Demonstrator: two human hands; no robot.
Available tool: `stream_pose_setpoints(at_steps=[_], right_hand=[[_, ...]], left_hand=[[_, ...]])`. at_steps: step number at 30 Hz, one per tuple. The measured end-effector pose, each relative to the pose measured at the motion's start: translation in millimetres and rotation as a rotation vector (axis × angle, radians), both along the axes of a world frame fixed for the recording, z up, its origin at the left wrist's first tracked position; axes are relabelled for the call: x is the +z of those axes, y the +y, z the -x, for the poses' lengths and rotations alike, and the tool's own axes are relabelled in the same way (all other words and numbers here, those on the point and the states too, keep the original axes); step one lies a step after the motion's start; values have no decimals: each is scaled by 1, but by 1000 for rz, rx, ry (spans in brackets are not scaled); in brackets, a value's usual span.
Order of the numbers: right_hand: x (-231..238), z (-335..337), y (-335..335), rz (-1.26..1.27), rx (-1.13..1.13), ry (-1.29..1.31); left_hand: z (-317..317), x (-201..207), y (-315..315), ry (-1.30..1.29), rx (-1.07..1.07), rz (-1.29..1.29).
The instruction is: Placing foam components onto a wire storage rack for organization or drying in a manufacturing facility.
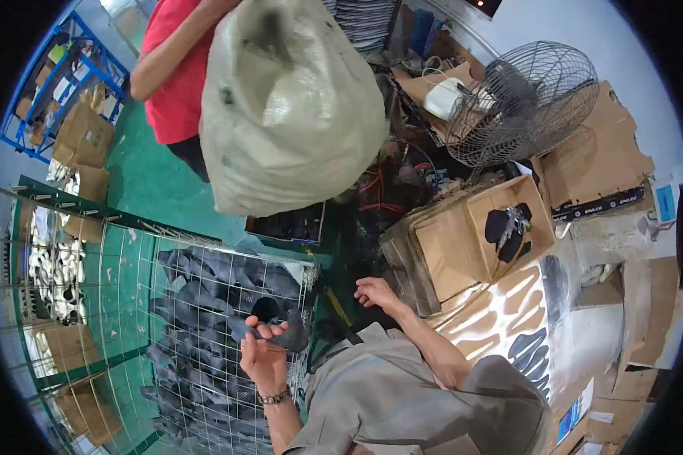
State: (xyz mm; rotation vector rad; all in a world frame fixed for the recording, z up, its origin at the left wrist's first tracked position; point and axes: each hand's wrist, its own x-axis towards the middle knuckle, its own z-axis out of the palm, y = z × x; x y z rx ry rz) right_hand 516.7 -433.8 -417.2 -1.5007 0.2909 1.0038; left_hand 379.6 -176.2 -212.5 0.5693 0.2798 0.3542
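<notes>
My left hand (264, 362), with a bracelet at its wrist, is closed on a dark grey shoe upper (294, 334), whose dark opening faces up. The fingers wrap over its edge above a wire mesh rack (148, 296). On that rack lie rows of similar dark grey shoe uppers (197, 356). My right hand (381, 294) hovers in front of my body, its fingers loosely bent and apart, with nothing visible in them. The closest thing to it is a cardboard box (451, 262) on the right.
Ahead, a person in a red top (176, 83) holds a large pale woven sack (296, 129). A wire-caged fan (527, 102) stands at the far right. Inside an open carton (508, 201) sit dark items. Blue shelving (34, 83) and cartons line the left side.
</notes>
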Motion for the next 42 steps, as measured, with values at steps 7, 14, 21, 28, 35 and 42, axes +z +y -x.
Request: stream_pose_setpoints(at_steps=[7, 14, 21, 28, 35, 42], right_hand=[[-21, -52, 1, 20, 7, 16], [-46, -50, -9, 26, -22, 15], [-56, -23, -20, 83, -61, 77], [-49, 14, -26, 145, -123, 45], [-37, 43, -33, 139, -183, 2], [-75, 10, -26, 137, -187, 113]], left_hand=[[-37, 11, -13, 67, 80, -16], [-54, 9, -12, 63, 29, -15], [-46, 7, -11, 41, 5, -8], [-21, 1, -8, 34, -45, 19], [-3, -12, 6, 55, -68, -13], [-37, -10, 14, 81, 22, -47]])
